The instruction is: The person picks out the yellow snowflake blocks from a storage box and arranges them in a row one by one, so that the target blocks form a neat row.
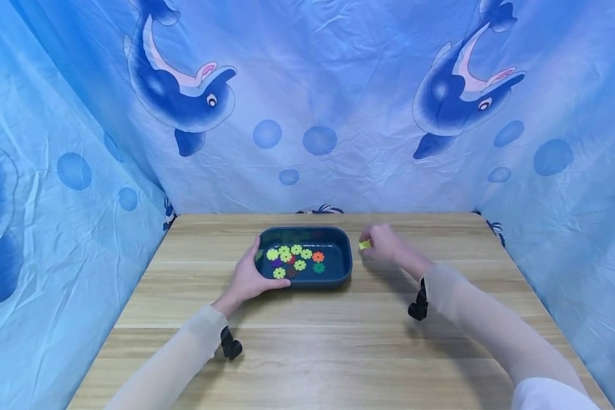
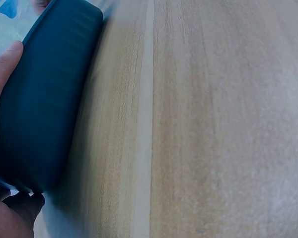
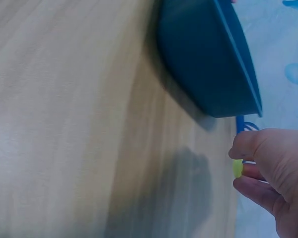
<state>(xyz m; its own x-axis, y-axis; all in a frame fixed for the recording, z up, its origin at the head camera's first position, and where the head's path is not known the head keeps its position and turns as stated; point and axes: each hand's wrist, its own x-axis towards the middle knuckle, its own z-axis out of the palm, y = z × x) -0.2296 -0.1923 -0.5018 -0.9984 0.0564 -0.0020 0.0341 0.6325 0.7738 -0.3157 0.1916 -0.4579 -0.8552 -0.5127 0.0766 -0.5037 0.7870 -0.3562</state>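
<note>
A dark blue rectangular plastic tub [image 1: 338, 275] stands on the table, with several flower-shaped plastic discs inside, mostly yellow-green. An orange disc [image 1: 318, 257] and a green disc [image 1: 319, 267] lie toward its right half. My left hand [image 1: 249, 277] grips the tub's left end, thumb along the front side and fingers round the far left corner. In the left wrist view the tub's outer wall [image 2: 44, 94] fills the space beside that thumb. Just off the tub's right end, my right hand [image 1: 384, 243] pinches a yellow-green disc [image 3: 238, 168] between thumb and fingers, above the tabletop.
The wood-grain table [image 1: 307, 353] reaches back to a blue cloth backdrop [image 1: 297, 68] printed with dolphins. More of this cloth hangs at both sides. A small black camera is strapped to each wrist.
</note>
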